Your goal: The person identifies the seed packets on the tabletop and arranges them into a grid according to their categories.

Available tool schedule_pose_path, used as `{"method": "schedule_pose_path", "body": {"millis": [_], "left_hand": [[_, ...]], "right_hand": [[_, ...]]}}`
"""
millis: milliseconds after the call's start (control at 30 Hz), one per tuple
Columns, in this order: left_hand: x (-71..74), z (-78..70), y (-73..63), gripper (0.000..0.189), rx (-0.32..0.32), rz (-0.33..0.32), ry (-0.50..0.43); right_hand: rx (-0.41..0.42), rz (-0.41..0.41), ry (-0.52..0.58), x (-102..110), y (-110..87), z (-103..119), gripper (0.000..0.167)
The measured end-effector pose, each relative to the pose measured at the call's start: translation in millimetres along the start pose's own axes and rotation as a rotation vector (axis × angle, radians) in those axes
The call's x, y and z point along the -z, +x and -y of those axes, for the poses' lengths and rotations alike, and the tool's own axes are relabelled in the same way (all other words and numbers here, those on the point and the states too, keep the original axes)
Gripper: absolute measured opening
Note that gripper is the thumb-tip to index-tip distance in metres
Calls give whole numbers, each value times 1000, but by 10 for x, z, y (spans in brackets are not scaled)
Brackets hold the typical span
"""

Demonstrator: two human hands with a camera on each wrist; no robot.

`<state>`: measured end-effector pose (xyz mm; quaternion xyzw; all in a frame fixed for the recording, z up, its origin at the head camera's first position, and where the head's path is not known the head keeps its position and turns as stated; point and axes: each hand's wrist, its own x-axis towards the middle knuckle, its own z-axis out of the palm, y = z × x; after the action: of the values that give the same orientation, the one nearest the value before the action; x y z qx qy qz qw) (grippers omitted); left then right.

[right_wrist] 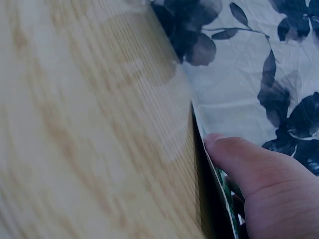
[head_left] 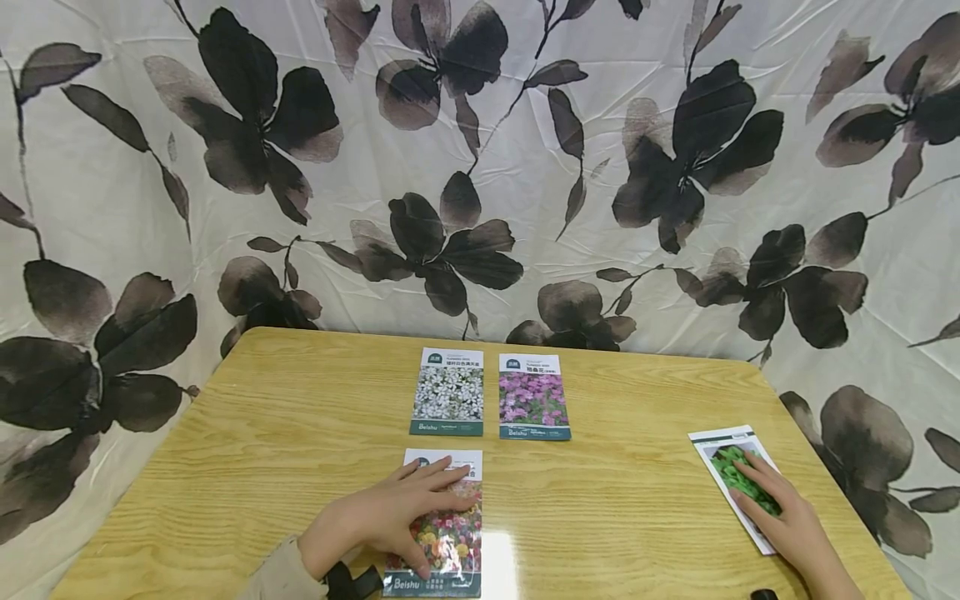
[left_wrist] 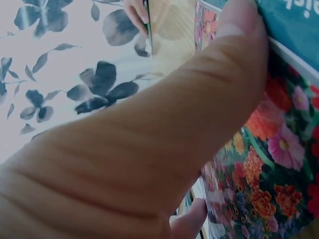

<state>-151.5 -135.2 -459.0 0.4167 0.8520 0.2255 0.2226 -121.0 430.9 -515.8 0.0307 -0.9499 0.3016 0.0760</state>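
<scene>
The left hand [head_left: 401,510] lies relaxed, fingers spread, on a Beishu mixed-flower seed packet [head_left: 453,546] at lower centre of the head view. At lower right, the right hand [head_left: 783,512] rests loosely, fingers extended, on a green-leaf packet [head_left: 722,463]. White-flower [head_left: 447,396] and pink-flower packets [head_left: 534,400] lie side by side mid-frame on the wood-grain table [head_left: 600,508].

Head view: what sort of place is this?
Probably a staged indoor tabletop setup: a floral cloth hangs as a backdrop behind a wood-grain table, with packets bearing plant pictures laid out on it.
</scene>
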Motion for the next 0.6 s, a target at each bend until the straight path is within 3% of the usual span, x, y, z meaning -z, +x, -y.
{"method": "schedule_pose_path", "body": {"millis": [367, 600], "left_hand": [[15, -5, 17, 88, 28, 18, 12], [22, -12, 12, 87, 38, 28, 3]], "right_hand": [[4, 1, -3, 18, -5, 15, 56], [10, 42, -40, 48, 12, 56, 58]]}}
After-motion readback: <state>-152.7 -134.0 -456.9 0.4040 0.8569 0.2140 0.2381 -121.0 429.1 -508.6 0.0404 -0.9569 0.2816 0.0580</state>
